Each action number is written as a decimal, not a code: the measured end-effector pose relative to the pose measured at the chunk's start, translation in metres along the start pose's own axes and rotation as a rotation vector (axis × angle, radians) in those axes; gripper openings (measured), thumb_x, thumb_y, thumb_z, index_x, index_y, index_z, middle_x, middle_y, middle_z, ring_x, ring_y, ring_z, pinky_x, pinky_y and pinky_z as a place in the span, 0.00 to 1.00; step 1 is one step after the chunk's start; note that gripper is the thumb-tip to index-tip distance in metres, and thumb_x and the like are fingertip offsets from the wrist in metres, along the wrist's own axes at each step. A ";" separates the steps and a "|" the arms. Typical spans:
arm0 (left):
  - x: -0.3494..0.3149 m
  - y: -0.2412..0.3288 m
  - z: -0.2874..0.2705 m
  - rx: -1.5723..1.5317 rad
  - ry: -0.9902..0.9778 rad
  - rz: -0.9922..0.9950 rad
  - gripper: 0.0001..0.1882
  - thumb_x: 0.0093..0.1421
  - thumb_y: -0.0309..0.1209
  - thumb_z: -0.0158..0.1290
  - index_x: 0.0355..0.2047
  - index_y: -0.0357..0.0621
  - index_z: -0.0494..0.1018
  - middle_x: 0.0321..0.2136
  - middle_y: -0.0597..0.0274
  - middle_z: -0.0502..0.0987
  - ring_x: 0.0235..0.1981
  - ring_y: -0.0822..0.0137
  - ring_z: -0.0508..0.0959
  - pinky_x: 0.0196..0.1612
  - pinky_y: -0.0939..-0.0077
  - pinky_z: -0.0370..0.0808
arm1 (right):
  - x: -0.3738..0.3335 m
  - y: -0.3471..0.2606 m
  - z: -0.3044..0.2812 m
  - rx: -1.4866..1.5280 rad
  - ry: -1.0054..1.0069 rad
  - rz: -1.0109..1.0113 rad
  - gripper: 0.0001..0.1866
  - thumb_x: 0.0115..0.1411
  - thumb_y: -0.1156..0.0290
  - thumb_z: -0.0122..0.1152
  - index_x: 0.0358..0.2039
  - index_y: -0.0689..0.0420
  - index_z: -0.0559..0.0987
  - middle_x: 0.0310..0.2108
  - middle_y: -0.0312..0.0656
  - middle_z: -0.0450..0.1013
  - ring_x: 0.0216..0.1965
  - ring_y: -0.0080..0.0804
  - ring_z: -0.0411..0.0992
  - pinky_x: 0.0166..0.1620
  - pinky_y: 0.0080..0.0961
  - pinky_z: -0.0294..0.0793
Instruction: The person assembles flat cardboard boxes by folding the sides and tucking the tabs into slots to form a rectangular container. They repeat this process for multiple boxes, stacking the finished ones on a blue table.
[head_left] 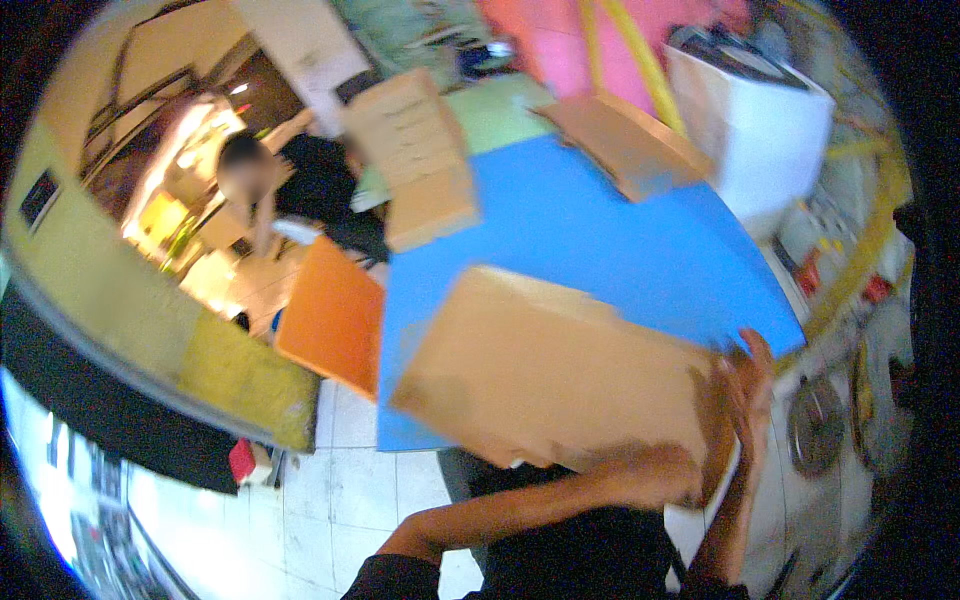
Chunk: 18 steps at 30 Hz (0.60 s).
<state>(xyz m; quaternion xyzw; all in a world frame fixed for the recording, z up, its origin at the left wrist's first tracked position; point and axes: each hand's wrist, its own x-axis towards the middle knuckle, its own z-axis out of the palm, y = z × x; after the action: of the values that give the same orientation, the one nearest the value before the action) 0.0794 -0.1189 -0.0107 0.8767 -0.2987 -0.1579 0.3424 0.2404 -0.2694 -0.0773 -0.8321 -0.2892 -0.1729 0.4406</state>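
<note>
Where the cardboard box [560, 375] is: over the near part of the blue desk [590, 245], slanting across it, its right end reaching past the near edge.
Left hand [655, 475]: at the near right part of the box, its fingers blurred; I cannot tell whether it grips the cardboard or is clenched against it.
Right hand [745, 395]: against the right end of the box, fingers outstretched and loose.
Far side: a cardboard stack [410, 150] at left, a brown cardboard piece [640, 150] at right, a white bin [765, 140] farther right.
Left side: an orange panel [335, 315] just beside the desk, a person [320, 180] in dark clothing farther off.
</note>
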 end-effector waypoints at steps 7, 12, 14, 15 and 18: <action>-0.057 -0.013 -0.011 0.489 -0.016 -0.222 0.16 0.47 0.37 0.59 0.33 0.39 0.76 0.32 0.50 0.78 0.38 0.44 0.78 0.43 0.44 0.72 | -0.016 -0.010 -0.051 0.000 -0.390 0.129 0.13 0.59 0.67 0.58 0.40 0.63 0.77 0.31 0.47 0.77 0.29 0.40 0.71 0.36 0.35 0.71; -0.071 0.001 -0.022 0.254 0.230 -0.168 0.29 0.44 0.51 0.64 0.38 0.41 0.75 0.39 0.51 0.76 0.45 0.46 0.75 0.47 0.49 0.71 | -0.031 -0.077 -0.014 0.167 -0.518 0.287 0.22 0.56 0.75 0.60 0.53 0.59 0.72 0.33 0.46 0.78 0.31 0.36 0.76 0.32 0.32 0.75; -0.060 0.012 -0.004 0.166 0.301 -0.353 0.28 0.39 0.45 0.68 0.34 0.35 0.78 0.38 0.51 0.77 0.49 0.51 0.72 0.49 0.52 0.68 | -0.035 -0.095 0.001 0.212 -0.580 0.251 0.28 0.56 0.77 0.59 0.58 0.59 0.67 0.32 0.49 0.78 0.31 0.38 0.77 0.31 0.33 0.76; -0.055 0.012 0.007 0.217 0.304 -0.377 0.24 0.40 0.41 0.67 0.34 0.37 0.78 0.39 0.53 0.77 0.48 0.52 0.73 0.48 0.51 0.69 | -0.039 -0.101 0.008 0.313 -0.586 0.299 0.31 0.54 0.77 0.60 0.60 0.59 0.66 0.32 0.49 0.77 0.31 0.37 0.76 0.34 0.32 0.76; -0.047 0.001 0.041 0.426 0.697 -0.305 0.20 0.44 0.35 0.64 0.36 0.38 0.77 0.40 0.52 0.76 0.48 0.52 0.73 0.49 0.48 0.70 | -0.037 -0.105 0.019 0.319 -0.542 0.333 0.27 0.53 0.78 0.60 0.56 0.60 0.69 0.32 0.50 0.77 0.32 0.37 0.75 0.37 0.32 0.76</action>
<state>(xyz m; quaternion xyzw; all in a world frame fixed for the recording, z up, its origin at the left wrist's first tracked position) 0.0230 -0.1104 -0.0356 0.9628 -0.0582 0.1639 0.2068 0.1460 -0.2190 -0.0408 -0.8041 -0.2795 0.1755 0.4944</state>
